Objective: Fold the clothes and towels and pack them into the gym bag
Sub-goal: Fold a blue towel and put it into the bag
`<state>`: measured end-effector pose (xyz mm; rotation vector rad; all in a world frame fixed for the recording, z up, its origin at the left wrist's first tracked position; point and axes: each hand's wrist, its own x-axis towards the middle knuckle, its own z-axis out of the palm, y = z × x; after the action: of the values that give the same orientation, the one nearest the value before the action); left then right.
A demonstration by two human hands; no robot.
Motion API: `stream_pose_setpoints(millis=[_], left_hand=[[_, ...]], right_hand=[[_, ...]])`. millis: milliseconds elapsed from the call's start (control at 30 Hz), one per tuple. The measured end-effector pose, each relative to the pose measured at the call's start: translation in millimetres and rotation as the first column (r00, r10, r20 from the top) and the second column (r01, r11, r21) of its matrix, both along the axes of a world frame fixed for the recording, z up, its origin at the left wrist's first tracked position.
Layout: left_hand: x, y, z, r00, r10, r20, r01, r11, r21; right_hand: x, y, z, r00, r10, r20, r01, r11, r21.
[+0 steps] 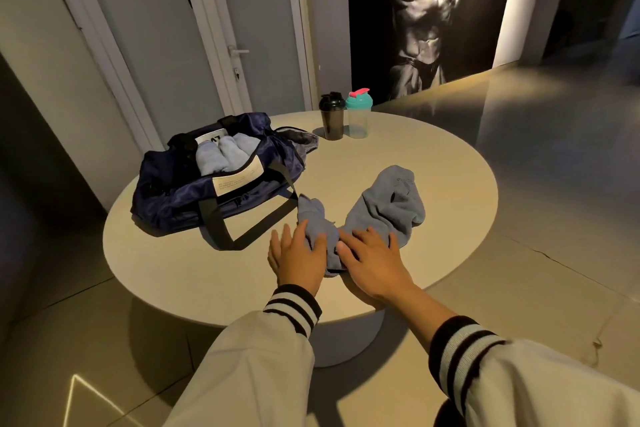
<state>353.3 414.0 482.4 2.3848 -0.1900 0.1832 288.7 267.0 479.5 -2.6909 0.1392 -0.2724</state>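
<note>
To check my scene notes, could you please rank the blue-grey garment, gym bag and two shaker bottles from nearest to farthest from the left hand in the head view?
1. Blue-grey garment, touching the left hand.
2. Gym bag, left on the table.
3. Black shaker bottle and teal-lidded shaker bottle, side by side at the far edge: too close to call.
</note>
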Motion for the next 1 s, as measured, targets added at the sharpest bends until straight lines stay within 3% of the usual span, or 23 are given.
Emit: stream_pose_setpoints(millis=[33,100,167,233,400,467,567,633,733,833,933,1000], left_hand=[[0.2,-2.4,-1.3,0.996,-0.092,-0.016,0.092,0.996,0.016],[-0.4,-4.6,-2.6,0.963,-0.264,-0.058,0.25,0.952,-0.175],[-3.3,-1.5,1.1,0.941,-0.327,-0.084,0.244,0.832,-0.498],[-4.9,3.6,5.0,0.96,-0.274,-0.057,0.17,0.733,-0.659],[-17.6,9.1,14.0,0.988,0.091,0.128,0.005,0.797,-0.603],[-16.6,10.9,11.6,0.986,0.062,0.157,0.045,0.799,-0.599],[-11.0,17.9,9.5,0.994,-0.08,0.073,0.108,0.808,-0.579],[-12.1,16.9,9.2,0.988,-0.15,0.033,0.143,0.825,-0.547],[-20.6,12.5,15.2,0.98,-0.175,0.1,0.201,0.863,-0.464],[-20.5,13.4,15.1,0.987,-0.075,0.142,0.123,0.921,-0.371],[-23.5,11.9,15.7,0.995,-0.087,0.051,0.101,0.861,-0.499],[-20.7,9.9,12.1,0.99,-0.137,-0.014,0.104,0.806,-0.583]], right_hand=[[0.6,0.9,-2.0,1.0,-0.008,-0.019,0.007,0.999,-0.048],[0.8,2.1,-4.6,0.999,-0.032,-0.018,0.03,0.994,-0.103],[0.1,2.4,-4.4,0.998,-0.061,0.014,0.063,0.991,-0.118],[-2.0,3.9,-2.2,0.996,-0.088,0.031,0.091,0.987,-0.135],[0.3,-1.8,-9.2,0.968,-0.245,0.059,0.249,0.964,-0.089],[1.1,-3.7,-9.9,0.964,-0.234,0.128,0.243,0.968,-0.058],[-3.6,0.5,-2.5,0.961,0.008,0.277,-0.005,1.0,-0.014],[-6.5,2.1,-0.8,0.959,0.139,0.248,-0.127,0.99,-0.065],[-5.8,-0.6,-5.3,0.959,0.112,0.261,-0.087,0.991,-0.103],[-8.3,-1.7,-3.3,0.945,-0.02,0.326,0.044,0.997,-0.066],[-12.7,-0.9,0.1,0.935,-0.089,0.342,0.096,0.995,-0.004],[-14.5,1.8,2.4,0.94,-0.032,0.339,0.032,0.999,0.005]])
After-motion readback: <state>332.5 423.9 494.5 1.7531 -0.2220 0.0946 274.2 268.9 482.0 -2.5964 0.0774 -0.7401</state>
